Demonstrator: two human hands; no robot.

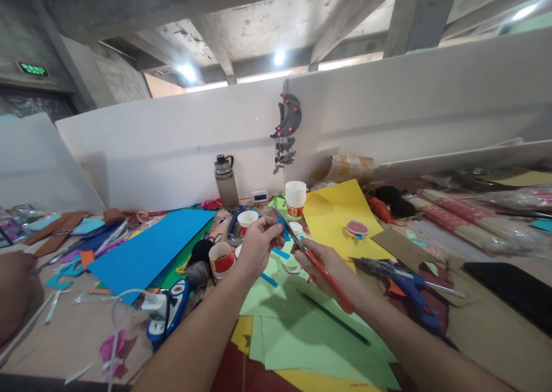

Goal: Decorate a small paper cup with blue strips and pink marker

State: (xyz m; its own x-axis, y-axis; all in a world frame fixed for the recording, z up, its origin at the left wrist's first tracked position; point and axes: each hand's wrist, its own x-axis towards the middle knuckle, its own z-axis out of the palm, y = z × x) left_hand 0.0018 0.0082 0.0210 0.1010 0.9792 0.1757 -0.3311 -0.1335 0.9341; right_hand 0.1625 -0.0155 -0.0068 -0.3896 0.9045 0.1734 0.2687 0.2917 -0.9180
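My left hand (257, 247) is closed in a pinch on a small piece of blue paper (286, 229), in front of the scissors' blades. With my right hand (330, 265) I grip scissors (330, 283) by their orange-red handles, the blades pointing up and away beside the blue piece. Beneath both hands lie light green paper sheets (284, 329), with blue paper strips (269, 280) and a dark pencil (334, 317) on them. Part of a white paper cup piece (295, 229) shows behind the blades.
Red-and-white paper cups (221, 260) stand left of my hands, and a cup stack (295, 196) behind. A blue glue gun (409, 294) lies at right, a power strip (170, 311) at left. A bottle (226, 182) stands by the white partition (172, 150). Another person's hand (17, 288) is far left.
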